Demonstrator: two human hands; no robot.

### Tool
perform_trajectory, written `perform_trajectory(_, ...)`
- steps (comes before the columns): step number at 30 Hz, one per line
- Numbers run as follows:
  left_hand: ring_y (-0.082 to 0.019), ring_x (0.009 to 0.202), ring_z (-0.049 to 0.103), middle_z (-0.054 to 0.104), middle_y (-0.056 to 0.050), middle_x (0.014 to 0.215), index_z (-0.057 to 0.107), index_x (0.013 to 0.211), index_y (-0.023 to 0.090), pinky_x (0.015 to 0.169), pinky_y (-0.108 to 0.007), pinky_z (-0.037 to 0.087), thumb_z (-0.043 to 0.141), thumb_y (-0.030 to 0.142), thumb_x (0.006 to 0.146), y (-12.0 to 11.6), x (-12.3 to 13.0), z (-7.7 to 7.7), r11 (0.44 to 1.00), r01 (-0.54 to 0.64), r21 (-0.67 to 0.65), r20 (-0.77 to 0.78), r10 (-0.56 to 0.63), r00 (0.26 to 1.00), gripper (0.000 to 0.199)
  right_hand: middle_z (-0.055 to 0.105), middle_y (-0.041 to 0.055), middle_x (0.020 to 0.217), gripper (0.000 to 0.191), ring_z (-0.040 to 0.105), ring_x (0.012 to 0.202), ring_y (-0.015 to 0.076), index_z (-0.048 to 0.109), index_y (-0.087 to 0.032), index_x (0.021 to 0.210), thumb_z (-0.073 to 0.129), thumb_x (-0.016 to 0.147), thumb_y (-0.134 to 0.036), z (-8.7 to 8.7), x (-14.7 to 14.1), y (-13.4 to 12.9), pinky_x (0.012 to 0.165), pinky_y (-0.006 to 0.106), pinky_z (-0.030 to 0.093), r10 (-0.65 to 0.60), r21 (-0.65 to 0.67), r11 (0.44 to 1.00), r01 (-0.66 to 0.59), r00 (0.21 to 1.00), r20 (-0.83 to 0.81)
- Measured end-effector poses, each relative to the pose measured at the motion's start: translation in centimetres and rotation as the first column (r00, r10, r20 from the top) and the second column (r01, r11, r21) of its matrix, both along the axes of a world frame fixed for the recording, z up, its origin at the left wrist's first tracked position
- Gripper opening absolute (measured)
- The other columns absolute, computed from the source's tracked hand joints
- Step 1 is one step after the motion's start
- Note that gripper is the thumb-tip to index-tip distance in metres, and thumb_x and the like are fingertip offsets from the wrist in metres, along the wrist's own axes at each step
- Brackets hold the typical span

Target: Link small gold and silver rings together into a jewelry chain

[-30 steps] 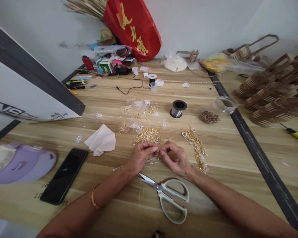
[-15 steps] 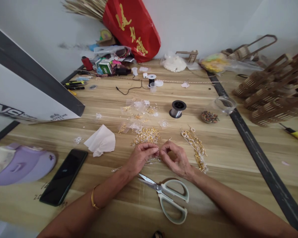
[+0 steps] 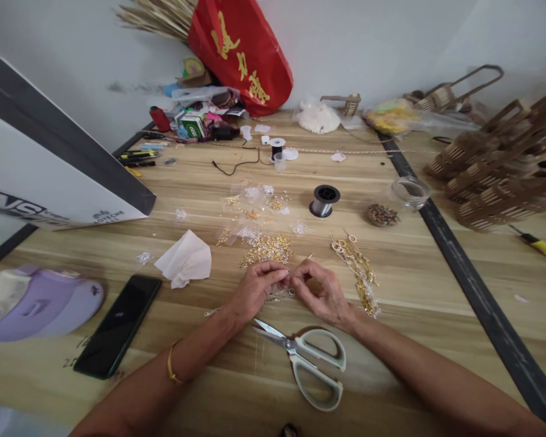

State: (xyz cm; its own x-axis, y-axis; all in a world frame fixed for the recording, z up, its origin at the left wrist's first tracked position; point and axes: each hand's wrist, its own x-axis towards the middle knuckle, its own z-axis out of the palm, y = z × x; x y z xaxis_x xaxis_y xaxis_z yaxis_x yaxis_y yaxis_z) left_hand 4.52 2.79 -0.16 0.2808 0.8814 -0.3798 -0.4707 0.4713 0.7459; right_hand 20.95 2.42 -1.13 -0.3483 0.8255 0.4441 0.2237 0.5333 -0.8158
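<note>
My left hand (image 3: pixel 260 287) and my right hand (image 3: pixel 319 290) meet over the table, thumb and forefinger of each pinched together. What lies between the fingertips is too small to make out. Just below them a silver chain (image 3: pixel 279 297) rests on the wood, partly covered by my hands. Beyond the fingers spreads a heap of gold and silver beads (image 3: pixel 267 249). White-handled scissors (image 3: pixel 295 352) lie slightly open between my forearms. To the right of my right hand is a bundle of gold and silver chains (image 3: pixel 361 273).
A spool of wire (image 3: pixel 325 201) stands beyond the beads, with a jar of dark beads (image 3: pixel 384 213) to its right. At left are a black phone (image 3: pixel 118 326), a white tissue (image 3: pixel 185 261) and a large box (image 3: pixel 64 164). Woven baskets (image 3: pixel 495 164) crowd the right.
Both hands keep nearly the same place and pinch; the fingertips have shifted only very slightly. The objects on the table lie as before.
</note>
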Motion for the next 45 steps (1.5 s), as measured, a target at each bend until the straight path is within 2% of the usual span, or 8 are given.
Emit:
perform_trajectory(23,-0.011,0.061,0.060,0.067,-0.002,0.063,0.070,0.069,0.010,0.067,-0.025,0.047,0.083,0.022,0.054,0.02,0.04,0.20,1.000,-0.006,0.003,-0.002,0.006,1.000,0.023,0.054,-0.0001,0.069,0.007,0.049,0.060,0.0104,0.052,-0.018,0.079,0.051,0.086,-0.016,0.40,-0.08,-0.06,0.055,0.022,0.042,-0.002,0.019,1.000,0.002,1.000,-0.018)
perform_trajectory(45,-0.011,0.062,0.060,0.067,-0.002,0.063,0.070,0.070,0.011,0.068,-0.025,0.048,0.082,0.021,0.055,-0.01,-0.02,-0.04,1.000,0.005,0.005,-0.014,-0.005,1.000,0.022,0.054,0.0003,0.068,0.008,0.050,0.060,0.0112,0.053,-0.018,0.079,0.051,0.087,-0.019,0.35,0.00,-0.02,0.055,0.024,0.042,-0.012,0.000,1.000,0.012,1.000,0.001)
